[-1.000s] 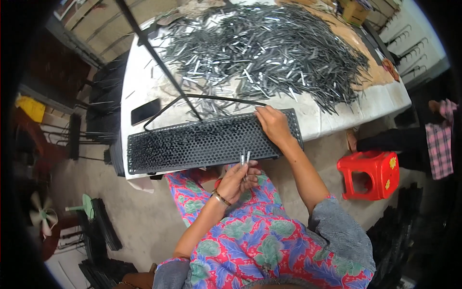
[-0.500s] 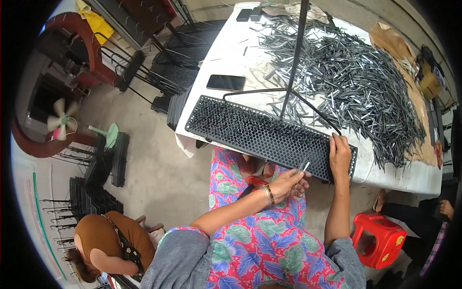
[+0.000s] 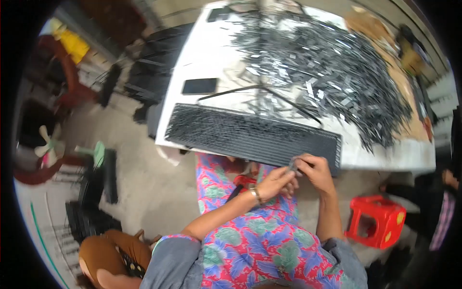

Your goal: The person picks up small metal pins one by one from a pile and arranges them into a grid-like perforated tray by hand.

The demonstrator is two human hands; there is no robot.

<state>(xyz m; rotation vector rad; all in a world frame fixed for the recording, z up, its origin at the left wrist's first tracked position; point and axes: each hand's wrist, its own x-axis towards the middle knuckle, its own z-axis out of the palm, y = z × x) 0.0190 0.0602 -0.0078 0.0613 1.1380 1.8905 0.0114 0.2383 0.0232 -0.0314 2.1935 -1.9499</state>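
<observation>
My left hand (image 3: 275,183) is closed on a few thin grey strips (image 3: 291,166) just in front of the black perforated tray (image 3: 250,136). Thumb and fingers of my right hand (image 3: 314,169) are pinched at those same strips, touching the left fingertips; motion blurs the exact grip. Rows of small holes cover the long tray, and its left part looks rougher and more filled. It lies along the near edge of the table, with a bent black bar (image 3: 262,87) rising behind it. A large heap of dark strips (image 3: 332,72) spreads beyond.
A dark phone (image 3: 200,86) lies on the white-covered table (image 3: 192,58), left of the heap. Brown paper (image 3: 370,29) lines the far right. A red stool (image 3: 378,221) stands at right, a person in brown (image 3: 113,250) sits at lower left, and a fan (image 3: 48,144) is at left.
My right hand has left the tray's right end and come to the strips at my left hand. The whole view has shifted and blurred.
</observation>
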